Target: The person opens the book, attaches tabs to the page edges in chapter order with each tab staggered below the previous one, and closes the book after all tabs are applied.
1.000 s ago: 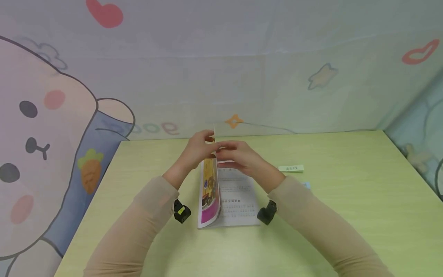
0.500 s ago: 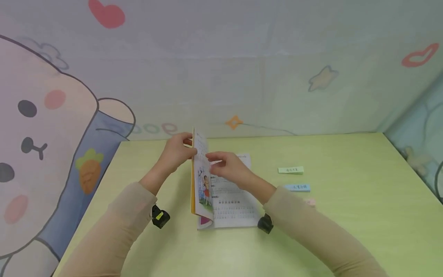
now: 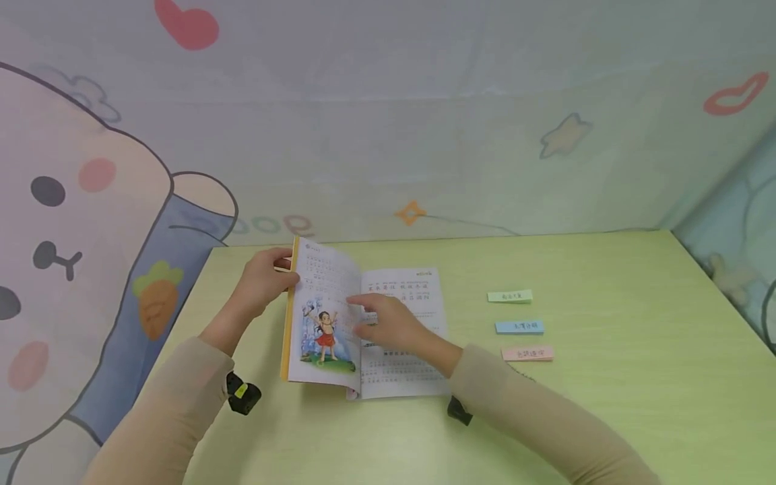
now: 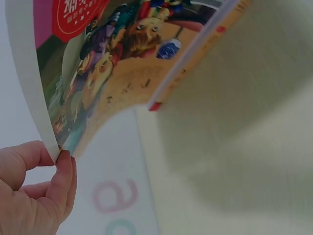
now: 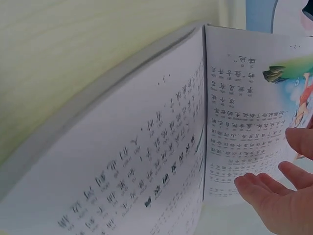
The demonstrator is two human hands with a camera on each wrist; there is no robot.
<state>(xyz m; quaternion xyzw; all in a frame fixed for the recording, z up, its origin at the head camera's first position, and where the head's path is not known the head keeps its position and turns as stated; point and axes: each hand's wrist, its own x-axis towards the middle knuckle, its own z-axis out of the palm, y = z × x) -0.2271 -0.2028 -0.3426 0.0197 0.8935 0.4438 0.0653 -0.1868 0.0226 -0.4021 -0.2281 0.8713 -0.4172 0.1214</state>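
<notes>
A picture book (image 3: pixel 412 370) stands open in the middle of the table. Its left side, cover and pages together, is tilted up, and the left page shows a drawing of a child (image 3: pixel 325 333) in red. My left hand (image 3: pixel 261 283) pinches that side's outer edge between thumb and fingers. In the left wrist view the colourful cover (image 4: pixel 132 49) bends away from the hand's grip. My right hand (image 3: pixel 394 323) is over the fold with fingers extended toward the left page (image 5: pixel 239 122). Whether its fingertips touch the paper, I cannot tell.
Three labelled paper strips lie right of the book: a green strip (image 3: pixel 509 297), a blue strip (image 3: pixel 519 327) and a pink strip (image 3: pixel 527 353). A printed cloth (image 3: pixel 364 135) hangs behind the pale table (image 3: pixel 618 323).
The left hand has moved left and toward the body, swinging the cover and pages open from near upright. The right hand has come down over the fold. The strips have come into full view.
</notes>
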